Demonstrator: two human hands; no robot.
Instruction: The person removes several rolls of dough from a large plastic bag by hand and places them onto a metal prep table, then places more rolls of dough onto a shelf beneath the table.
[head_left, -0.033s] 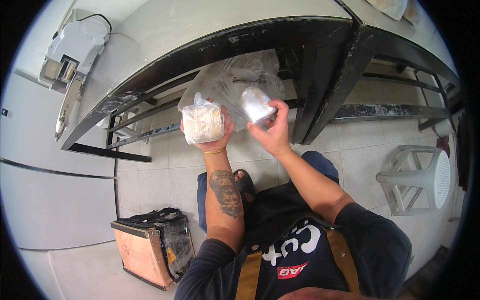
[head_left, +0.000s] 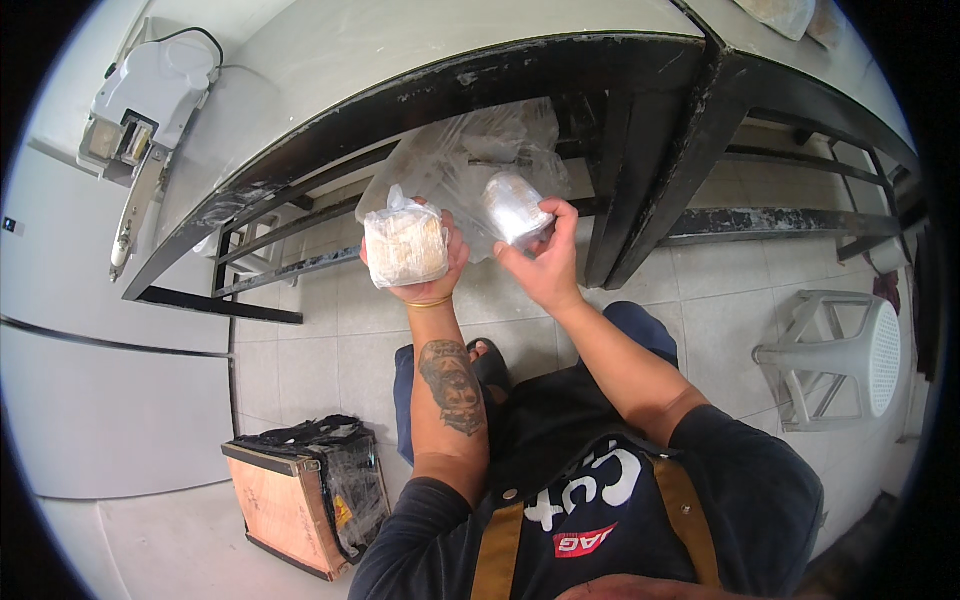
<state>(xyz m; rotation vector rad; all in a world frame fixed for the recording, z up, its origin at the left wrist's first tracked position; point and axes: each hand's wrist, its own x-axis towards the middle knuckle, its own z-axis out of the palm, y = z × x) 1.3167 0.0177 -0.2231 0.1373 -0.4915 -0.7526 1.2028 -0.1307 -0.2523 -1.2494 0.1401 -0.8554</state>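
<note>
Up in front of me, my left hand (head_left: 457, 250) is wrapped around a blocky tan package (head_left: 407, 250). Whitish plastic covers it, with a twisted tuft at its top; what the wrap holds I cannot make out. My right hand (head_left: 549, 265) grips a smaller, rounded plastic-wrapped package (head_left: 516, 208) between thumb and fingers. Its wrap is shiny and silvery-clear over something pale. The two packages are apart, side by side. Behind them, a large clear plastic bag (head_left: 430, 160) sits under the table, with something inside too blurred to name.
A black-framed table (head_left: 480, 75) stands ahead, with a white machine (head_left: 165, 80) on its left. At lower left is a wooden box (head_left: 285, 510) with black plastic. A white plastic stool (head_left: 845, 355) is to my right. Wrapped packages (head_left: 780, 14) lie at the far right.
</note>
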